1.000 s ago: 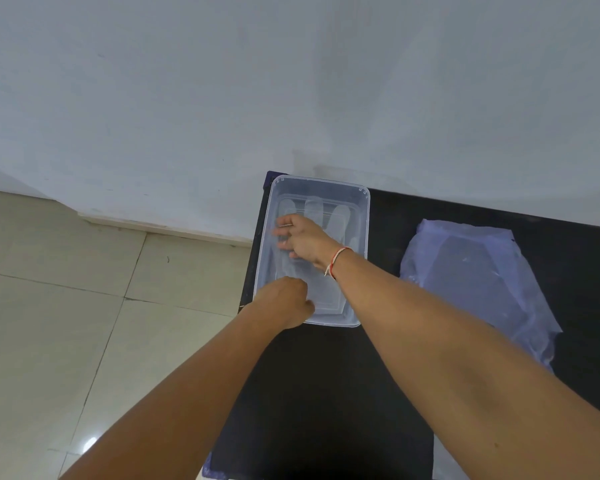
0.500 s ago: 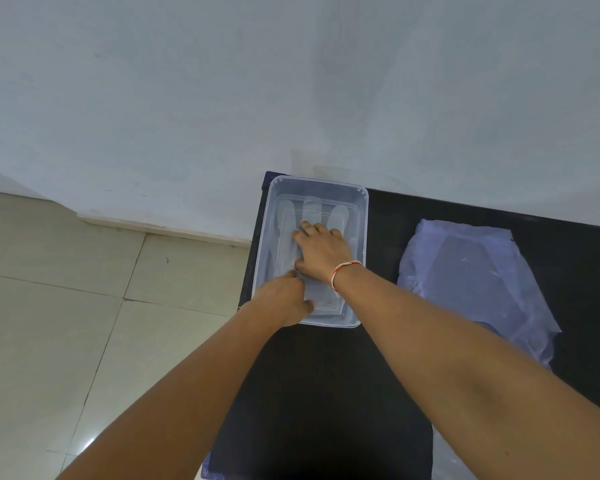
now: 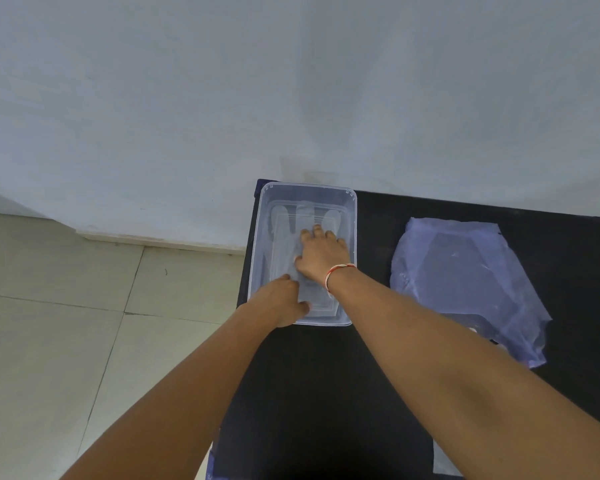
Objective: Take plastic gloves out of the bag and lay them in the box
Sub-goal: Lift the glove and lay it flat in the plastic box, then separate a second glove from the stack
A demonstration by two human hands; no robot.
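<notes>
The right hand (image 3: 321, 252) lies spread and flat inside the clear box (image 3: 353, 220), palm pressing a plastic glove (image 3: 305, 214) whose fingers point toward the box's far end. The left hand (image 3: 279, 303) rests at the box's near-left corner, fingers curled loosely; whether it pinches the glove's cuff I cannot tell. The bag (image 3: 465, 282) lies right of the box on the dark desk (image 3: 326, 393). To do this well, smooth outward from palm to fingertips — lightly, since thin film clings and may lift when the palm rises.
</notes>
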